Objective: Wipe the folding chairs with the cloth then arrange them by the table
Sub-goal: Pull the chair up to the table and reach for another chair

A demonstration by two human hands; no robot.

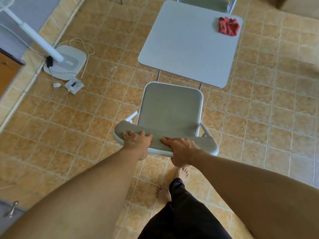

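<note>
The tiled floor [259,118] is carrying everything in view. The grey tabletop [186,45] is standing in the upper middle, with the far chair [205,4] sitting at its far edge and only partly showing. The near chair [170,107] is standing unfolded at the tabletop's near edge, its seat facing the tabletop. A standing fan [69,64] is occupying the floor to the left, well apart.

The red cloth [228,26] is lying crumpled on the tabletop's far right corner, in neither of the hands. The left hand [136,140] is gripping the near chair's backrest, fingers curled over its top. The right hand [181,149] is clasping the same backrest just beside it, fingers lying across the pad and palm wrapping the rear rim.

Judgement: the person is arranging, not wiping. The next move is calling for a straight, even push from both hands, keeping the seat square to the tabletop.
</note>
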